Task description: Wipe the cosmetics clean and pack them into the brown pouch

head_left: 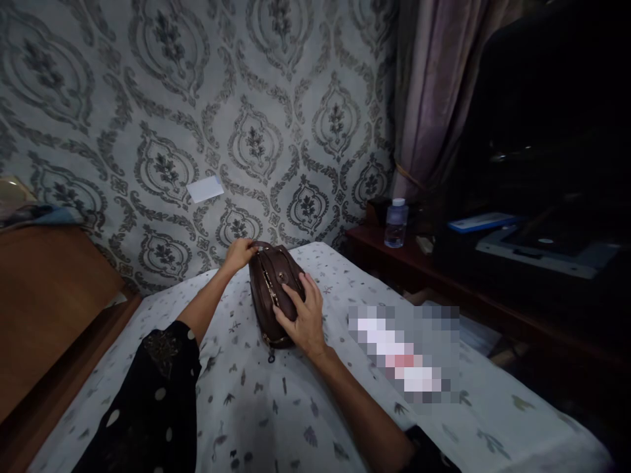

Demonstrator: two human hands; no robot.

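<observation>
A dark brown leather bag [269, 315] with gold zippers lies on the white patterned bedsheet [276, 407]. At the bag's far end, my left hand [240, 253] has its fingers closed round the strap or edge there. My right hand [305, 312] rests over the bag's right side, fingers spread and touching the leather near a small metal fitting. A zipper runs along the bag's upper left side, and a small ring hangs at its near end. The inside of the bag cannot be seen.
A blurred-out pixelated item [399, 355] lies on the sheet to the right. A clear bottle [396, 223] stands on a dark red table [362, 235] at the back right. A wooden board [54, 295] borders the left side, and a patterned wall [256, 98] rises behind.
</observation>
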